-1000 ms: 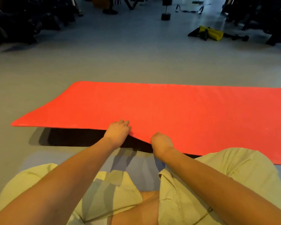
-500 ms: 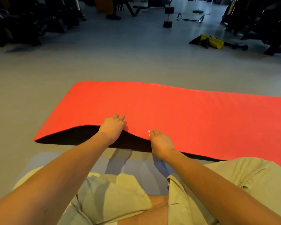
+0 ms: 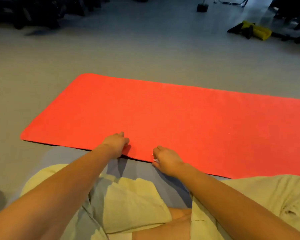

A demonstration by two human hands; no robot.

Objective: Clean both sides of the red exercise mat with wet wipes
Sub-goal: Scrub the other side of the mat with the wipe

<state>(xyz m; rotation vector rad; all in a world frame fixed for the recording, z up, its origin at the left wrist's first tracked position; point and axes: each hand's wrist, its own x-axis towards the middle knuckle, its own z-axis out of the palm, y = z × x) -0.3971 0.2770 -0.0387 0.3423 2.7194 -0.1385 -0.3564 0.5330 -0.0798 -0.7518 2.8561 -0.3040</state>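
Your red exercise mat [image 3: 180, 118] lies flat on the grey floor [image 3: 111, 54] just in front of your knees, red face up. Its right end runs out of the picture, so you cannot see its full length. Its underside is hidden except for a thin dark line along the near edge.

Your left hand [image 3: 117, 144] grasps that near edge, fingers curled on top and thumb out of sight below. Your right hand [image 3: 165, 160] meets the same edge just beside it, fingers bent. Whether it pinches the mat or only touches it cannot be told. Small white specks show at its fingertips, too small to identify. The dark equipment [image 3: 33, 13] at the far left is blurred and cropped.

By count you have one mat, two hands, one dark weight [image 3: 202, 7] cut by the top edge, and one yellow-and-black item [image 3: 256, 31] lying on the floor at the far right.
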